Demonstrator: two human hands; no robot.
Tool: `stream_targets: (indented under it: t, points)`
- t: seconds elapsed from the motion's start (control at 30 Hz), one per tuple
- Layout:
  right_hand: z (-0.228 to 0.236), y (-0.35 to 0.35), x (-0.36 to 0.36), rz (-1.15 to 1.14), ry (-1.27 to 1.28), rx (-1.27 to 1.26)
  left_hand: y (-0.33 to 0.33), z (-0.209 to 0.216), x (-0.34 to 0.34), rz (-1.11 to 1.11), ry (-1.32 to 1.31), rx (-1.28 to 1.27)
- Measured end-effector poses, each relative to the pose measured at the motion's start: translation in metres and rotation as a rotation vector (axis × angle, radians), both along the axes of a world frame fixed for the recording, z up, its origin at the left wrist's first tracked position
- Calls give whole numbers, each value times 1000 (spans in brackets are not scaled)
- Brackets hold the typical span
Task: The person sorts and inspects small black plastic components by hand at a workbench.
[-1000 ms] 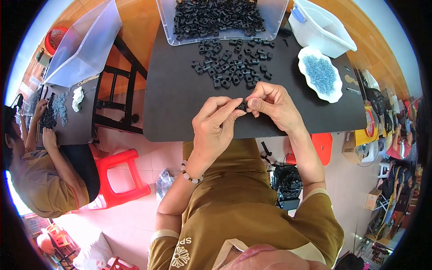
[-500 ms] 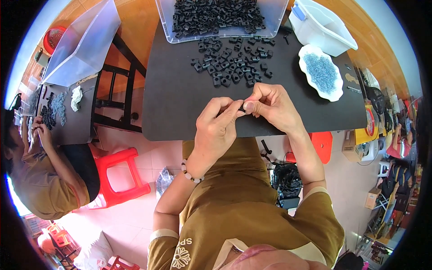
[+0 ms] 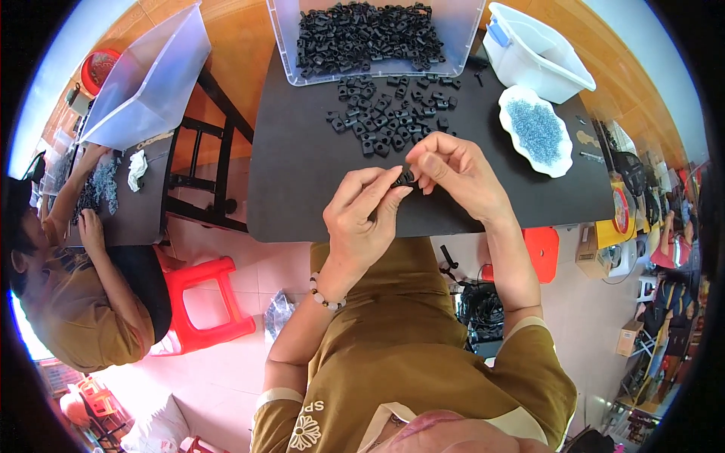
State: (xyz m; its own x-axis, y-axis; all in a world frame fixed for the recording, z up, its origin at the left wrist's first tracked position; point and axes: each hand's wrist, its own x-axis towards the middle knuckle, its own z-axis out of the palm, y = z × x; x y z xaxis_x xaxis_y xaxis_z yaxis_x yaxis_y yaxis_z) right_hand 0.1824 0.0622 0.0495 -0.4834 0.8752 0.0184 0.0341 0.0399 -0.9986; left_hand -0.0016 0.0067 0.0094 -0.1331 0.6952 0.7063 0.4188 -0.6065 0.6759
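My left hand (image 3: 361, 215) pinches a small black plastic part (image 3: 405, 180) between thumb and forefinger, above the near edge of the dark table (image 3: 302, 189). Close to its right side is my right hand (image 3: 464, 181), with thumb and fingers drawn together; whether a tiny piece sits in them is hidden. Beyond both hands, many similar black parts (image 3: 385, 121) lie loose on the tabletop. A white scalloped dish (image 3: 560, 167) to the right holds small clear bluish pieces (image 3: 535, 130).
At the far side stands a clear plastic bin (image 3: 470, 49) heaped with black parts. Behind the dish is a white tub (image 3: 521, 57). To the left, another person (image 3: 91, 294) sits at a second table beside a red stool (image 3: 204, 302). A red stool (image 3: 541, 253) shows under the table's right side.
My right fingers have drawn slightly back from the black part, which now shows more in my left fingertips. The other person has stretched one arm forward toward their bin.
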Motion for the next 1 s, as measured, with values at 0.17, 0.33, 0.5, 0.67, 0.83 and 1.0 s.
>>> stream_targets:
  t: [0.17, 0.33, 0.5, 0.67, 0.83, 1.0]
  points:
    - [-8, -6, 0, 92, 195, -159, 1, -3, 2, -19, -48, 55]
    - [-26, -3, 3, 264, 313, -353, 1, -1, 2, -33, -2, 105]
    - [-27, -3, 7, 307, 360, -376, -1, -3, 4, -73, 25, 97]
    - [-29, -2, 9, 307, 370, -376, -2, -2, 5, -122, 2, 87]
    - [-27, -4, 8, 285, 355, -385, 0, -4, 3, -155, 20, 78]
    - [-38, -3, 9, 310, 337, -337, -1, -7, 1, -170, 21, 45]
